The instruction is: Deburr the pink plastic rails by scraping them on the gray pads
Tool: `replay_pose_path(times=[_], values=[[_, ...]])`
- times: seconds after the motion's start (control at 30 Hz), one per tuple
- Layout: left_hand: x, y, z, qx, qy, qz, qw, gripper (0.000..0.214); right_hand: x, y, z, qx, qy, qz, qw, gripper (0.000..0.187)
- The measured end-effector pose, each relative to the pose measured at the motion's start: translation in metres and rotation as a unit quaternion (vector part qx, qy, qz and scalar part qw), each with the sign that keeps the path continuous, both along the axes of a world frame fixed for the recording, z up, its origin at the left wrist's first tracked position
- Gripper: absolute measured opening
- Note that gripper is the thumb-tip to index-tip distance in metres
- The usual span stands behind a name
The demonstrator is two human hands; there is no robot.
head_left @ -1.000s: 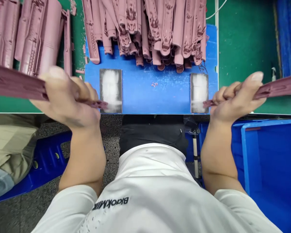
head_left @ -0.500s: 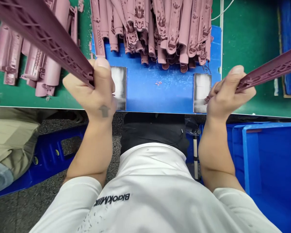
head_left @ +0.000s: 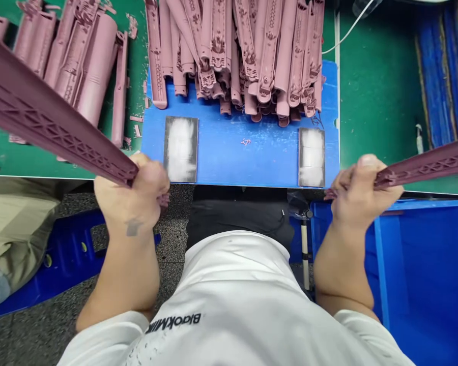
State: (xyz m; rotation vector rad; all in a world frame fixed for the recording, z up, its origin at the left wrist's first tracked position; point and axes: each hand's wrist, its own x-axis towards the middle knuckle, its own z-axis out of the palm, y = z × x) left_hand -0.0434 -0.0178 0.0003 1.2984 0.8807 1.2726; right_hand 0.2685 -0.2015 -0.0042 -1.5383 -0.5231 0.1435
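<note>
Left hand [head_left: 127,198] at nine o'clock clasps a pink strip [head_left: 61,123]; right hand [head_left: 361,195] at three, another strip [head_left: 435,165]. Careless swinging may knock the pink parts [head_left: 98,68] at ten.

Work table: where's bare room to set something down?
On the blue sheet between two whitened pads, around pink scraps; on green tabletop right of the sheet. Crowded: the far end and left side, with pink parts.
</note>
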Motion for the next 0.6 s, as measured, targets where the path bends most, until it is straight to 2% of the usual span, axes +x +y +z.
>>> replay_pose_path(times=[0.03,0.1,0.13,0.17,0.23,0.27,0.4,0.5,0.6], values=[[-0.012,-0.006,-0.005,-0.06,-0.001,-0.022,0.998,0.067,0.0,-0.013,0.0,-0.013,0.008,0.011,1.0,0.06],[-0.03,-0.017,-0.017,-0.176,0.014,-0.07,0.982,0.052,0.001,-0.04,-0.004,-0.069,0.088,0.074,0.991,0.039],[-0.036,-0.021,-0.021,-0.213,0.024,-0.082,0.973,0.044,0.002,-0.051,-0.006,-0.094,0.136,0.108,0.98,0.035],[-0.04,-0.024,-0.024,-0.232,0.03,-0.085,0.968,0.04,0.001,-0.06,-0.008,-0.107,0.173,0.134,0.97,0.042],[-0.039,-0.027,-0.022,-0.229,0.027,-0.073,0.97,0.063,0.001,-0.068,-0.007,-0.106,0.207,0.167,0.958,0.065],[-0.035,-0.026,-0.018,-0.22,0.012,-0.067,0.973,0.07,0.001,-0.068,-0.004,-0.098,0.212,0.178,0.956,0.07],[-0.017,-0.014,0.015,-0.205,-0.092,-0.084,0.971,0.053,0.002,-0.056,0.021,-0.023,0.228,0.235,0.945,0.052],[-0.011,-0.003,0.034,-0.179,-0.112,-0.086,0.974,0.061,-0.001,-0.048,0.038,0.015,0.192,0.263,0.946,0.055],[-0.013,0.014,0.033,-0.103,-0.028,-0.038,0.994,0.049,-0.002,-0.038,0.04,-0.01,0.105,0.184,0.977,0.043]])
